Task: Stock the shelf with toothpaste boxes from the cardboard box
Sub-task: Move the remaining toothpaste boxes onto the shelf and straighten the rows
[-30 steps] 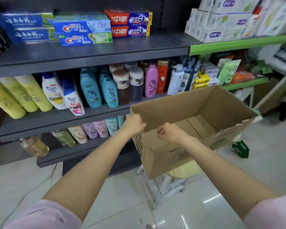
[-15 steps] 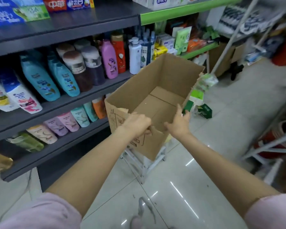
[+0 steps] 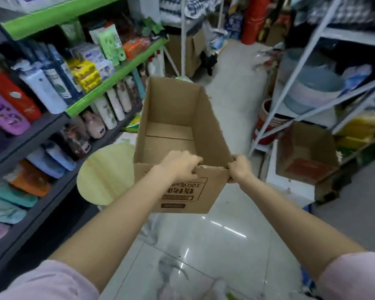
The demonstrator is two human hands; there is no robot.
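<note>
An open brown cardboard box (image 3: 178, 109) hangs in the air over the aisle floor, and I see only bare cardboard inside it. My left hand (image 3: 180, 164) grips the near rim of the box, fingers curled over the edge. At the box's near right corner my right hand (image 3: 239, 168) grips the rim as well. The dark shelf unit (image 3: 28, 137) stands to the left, filled with bottles and tubes. No toothpaste boxes show in this view.
A round pale yellow stool top (image 3: 104, 172) sits just left of the box, below it. A green-edged shelf (image 3: 117, 72) holds packets. On the right stands a white metal rack (image 3: 294, 87) with basins, and a second cardboard box (image 3: 305, 154) beside it. Glossy tiled floor (image 3: 204, 241) lies below.
The box has come off the stool and swung right into the aisle. My right hand moved from the near wall to the near right corner. The view turned right, away from the toothpaste shelf.
</note>
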